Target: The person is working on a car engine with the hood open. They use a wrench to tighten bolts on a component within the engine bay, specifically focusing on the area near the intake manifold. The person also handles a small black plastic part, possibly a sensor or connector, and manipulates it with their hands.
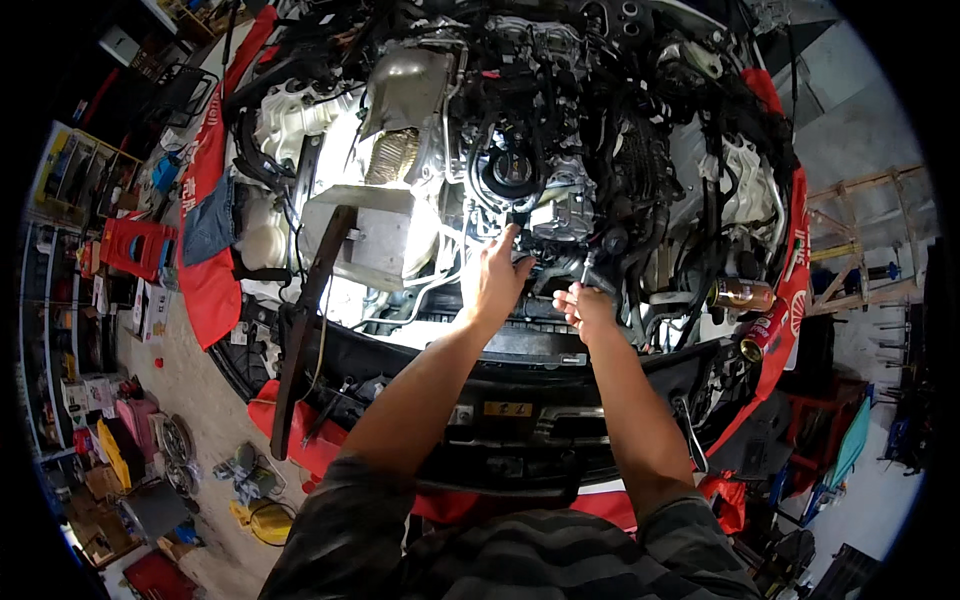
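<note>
An open car engine bay (640, 150) fills the middle. My left hand (495, 280) reaches to the lower front of the engine, below a round black component (508, 172), its index finger extended, its thumb apart and its fingertips touching parts there. My right hand (588, 310) is closed on a slim silver tool (588, 270), lower and to the right of the left hand. A silver housing (560, 212) sits just above the gap between my hands; what exactly my left fingertips touch is too small to tell.
Red covers (210, 290) drape the fenders. A dark bar (300, 370) stands at left, beside a bright light on a metal plate (355, 240). Two cans (738, 295) rest at the right edge. Shelves (45, 340), clutter and a wooden frame (840, 200) surround the car.
</note>
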### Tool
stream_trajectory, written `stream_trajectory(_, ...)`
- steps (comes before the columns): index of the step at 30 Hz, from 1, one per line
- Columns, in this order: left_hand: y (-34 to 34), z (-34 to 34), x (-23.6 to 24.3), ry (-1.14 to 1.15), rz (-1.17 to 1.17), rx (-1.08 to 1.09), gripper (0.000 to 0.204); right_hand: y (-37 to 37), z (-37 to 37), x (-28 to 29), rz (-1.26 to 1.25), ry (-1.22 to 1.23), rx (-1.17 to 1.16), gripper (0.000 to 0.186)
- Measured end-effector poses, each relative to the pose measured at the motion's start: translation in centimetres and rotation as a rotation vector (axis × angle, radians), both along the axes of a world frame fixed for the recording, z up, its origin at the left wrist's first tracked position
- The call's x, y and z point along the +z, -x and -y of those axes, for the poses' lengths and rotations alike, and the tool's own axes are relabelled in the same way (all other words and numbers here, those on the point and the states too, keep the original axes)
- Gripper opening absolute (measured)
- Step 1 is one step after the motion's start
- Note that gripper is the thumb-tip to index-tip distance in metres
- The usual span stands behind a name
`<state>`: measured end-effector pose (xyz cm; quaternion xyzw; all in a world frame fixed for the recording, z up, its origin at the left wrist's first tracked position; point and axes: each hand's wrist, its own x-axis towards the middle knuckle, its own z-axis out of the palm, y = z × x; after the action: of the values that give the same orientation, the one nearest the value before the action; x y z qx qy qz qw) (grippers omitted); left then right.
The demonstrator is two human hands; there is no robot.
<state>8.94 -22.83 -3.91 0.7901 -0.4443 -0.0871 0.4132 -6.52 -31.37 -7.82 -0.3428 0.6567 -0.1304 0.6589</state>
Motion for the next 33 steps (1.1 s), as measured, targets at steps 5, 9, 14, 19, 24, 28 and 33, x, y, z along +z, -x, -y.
stream_trajectory(5, 0.1, -1.6, 2.8, 0.019, -0.604, 0.078, 0.037, 2.9, -5.6, 9.8, 0.281, 0.492, 0.118, 0.020)
stream_trajectory(9, 3.0, -7.2, 8.7, 0.391, -1.901, -0.025, 0.031, 6.5, -14.9, 17.0, 0.384, 0.426, 0.349, 0.017)
stream_trajectory(14, 8.6, -14.4, 17.8, 0.623, -2.035, -0.517, 0.037, 10.5, -23.3, 22.9, 0.365, 0.459, 0.456, 0.018)
stream_trajectory(19, 12.6, -19.2, 22.5, 0.629, -1.969, -0.662, 0.031, 13.0, -27.9, 26.5, 0.410, 0.556, 0.434, 0.017)
stream_trajectory(24, 14.8, -22.4, 24.3, 0.578, -1.846, -0.811, 0.025, 14.3, -31.1, 27.5, 0.532, 0.603, 0.345, 0.017)
stream_trajectory(28, 14.6, -23.0, 23.3, 0.564, -1.821, -0.972, 0.021, 15.5, -31.7, 26.6, 1.182, 0.059, 0.259, 0.029)
stream_trajectory(33, 15.1, -23.4, 24.1, 0.460, -1.817, -0.894, 0.022, 14.7, -32.3, 26.1, 1.281, -0.057, 0.224, 0.027)
